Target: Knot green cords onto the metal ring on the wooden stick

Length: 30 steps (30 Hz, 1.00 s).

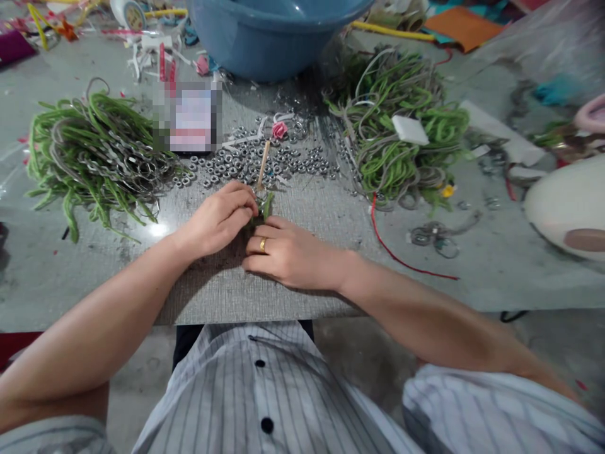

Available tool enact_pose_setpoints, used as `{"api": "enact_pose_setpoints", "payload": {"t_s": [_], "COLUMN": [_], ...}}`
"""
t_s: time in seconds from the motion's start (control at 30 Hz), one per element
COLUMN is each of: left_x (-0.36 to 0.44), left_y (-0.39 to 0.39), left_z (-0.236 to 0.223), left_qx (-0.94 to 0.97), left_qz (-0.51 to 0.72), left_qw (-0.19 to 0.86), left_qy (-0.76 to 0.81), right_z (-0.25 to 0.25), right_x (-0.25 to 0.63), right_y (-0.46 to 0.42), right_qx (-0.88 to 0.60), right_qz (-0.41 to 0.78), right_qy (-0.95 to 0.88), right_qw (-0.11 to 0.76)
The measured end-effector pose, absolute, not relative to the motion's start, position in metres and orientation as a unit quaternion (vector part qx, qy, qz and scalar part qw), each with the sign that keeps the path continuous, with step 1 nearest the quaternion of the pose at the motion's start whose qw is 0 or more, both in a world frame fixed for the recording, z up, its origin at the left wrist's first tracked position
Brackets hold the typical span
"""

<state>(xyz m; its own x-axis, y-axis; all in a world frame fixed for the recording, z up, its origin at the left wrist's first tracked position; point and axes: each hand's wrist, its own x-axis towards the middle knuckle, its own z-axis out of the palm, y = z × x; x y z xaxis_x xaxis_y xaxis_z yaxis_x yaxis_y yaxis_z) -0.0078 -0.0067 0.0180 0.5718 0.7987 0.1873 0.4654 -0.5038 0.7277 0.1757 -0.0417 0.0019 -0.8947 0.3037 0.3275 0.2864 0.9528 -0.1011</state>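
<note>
L hand (221, 217) curled, fingertips pinched on green cord (268, 205); R hand (288, 252) half closed, fingers at cord's lower end, grip unclear. Cord between hands, just on near side of metal rings (227, 165), on grey table (208, 296).

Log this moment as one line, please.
left hand: at green cord piece | right hand: beside it | beyond: metal rings | left: cord bundle | right: tangled cords
</note>
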Motion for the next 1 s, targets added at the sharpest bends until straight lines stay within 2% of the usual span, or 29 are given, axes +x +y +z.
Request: {"api": "enact_pose_setpoints", "payload": {"t_s": [0.1, 0.33, 0.53, 0.63, 0.77, 1.0], "left_x": [-0.008, -0.009, -0.008, -0.008, -0.008, -0.007], "left_y": [-0.006, -0.007, -0.006, -0.005, -0.004, -0.004], "left_z": [0.017, 0.016, 0.011, 0.008, 0.009, 0.01], "left_qx": [0.831, 0.845, 0.864, 0.864, 0.856, 0.859], "left_qz": [0.258, 0.262, 0.262, 0.258, 0.256, 0.236], "left_qw": [0.318, 0.299, 0.249, 0.242, 0.243, 0.237], "left_qy": [0.376, 0.358, 0.351, 0.359, 0.377, 0.387], "right_z": [-0.001, -0.002, -0.006, -0.007, -0.005, -0.004], "right_x": [0.177, 0.188, 0.187, 0.188, 0.189, 0.188], "right_y": [-0.036, -0.022, -0.019, -0.019, -0.021, -0.025], "right_qx": [-0.176, -0.383, -0.411, -0.414, -0.43, -0.365], "right_qz": [0.054, 0.276, 0.345, 0.33, 0.231, 0.083], "right_qy": [-0.962, -0.789, -0.728, -0.734, -0.758, -0.882], "right_qw": [0.2, 0.393, 0.427, 0.426, 0.433, 0.287]}}
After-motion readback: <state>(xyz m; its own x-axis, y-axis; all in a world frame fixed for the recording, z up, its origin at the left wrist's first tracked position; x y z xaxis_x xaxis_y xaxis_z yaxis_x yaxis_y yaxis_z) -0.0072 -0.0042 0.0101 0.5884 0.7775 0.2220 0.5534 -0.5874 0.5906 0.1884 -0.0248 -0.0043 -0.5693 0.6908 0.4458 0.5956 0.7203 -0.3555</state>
